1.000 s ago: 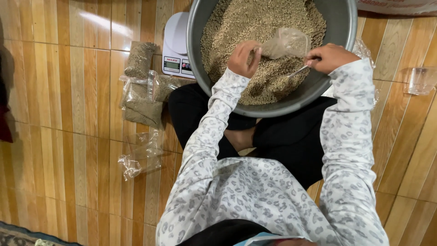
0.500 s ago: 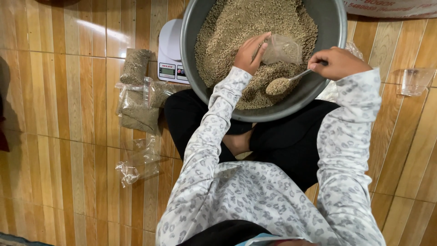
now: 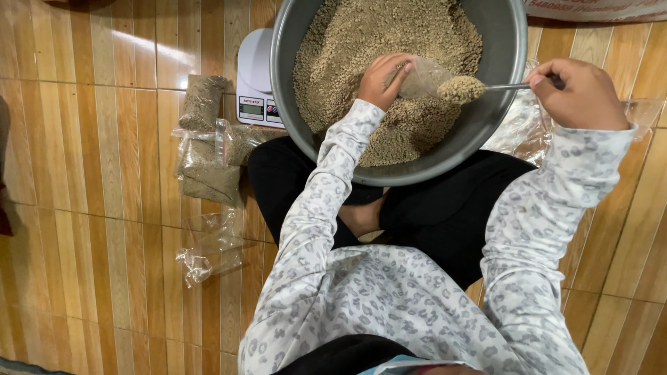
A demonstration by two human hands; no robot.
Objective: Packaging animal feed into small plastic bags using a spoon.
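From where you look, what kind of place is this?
Probably a home floor used for packing grain by hand. The person sits on wooden floorboards with a large metal basin of grain on the lap, a small white kitchen scale and filled clear bags beside it.

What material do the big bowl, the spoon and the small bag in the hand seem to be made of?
Big bowl: probably metal, with a dull grey, smooth wall and soft sheen.
Spoon: likely metal; its thin handle is silvery and shiny.
Small bag, held by the left hand: thin clear plastic, see-through and crinkled. The right hand holds the spoon.
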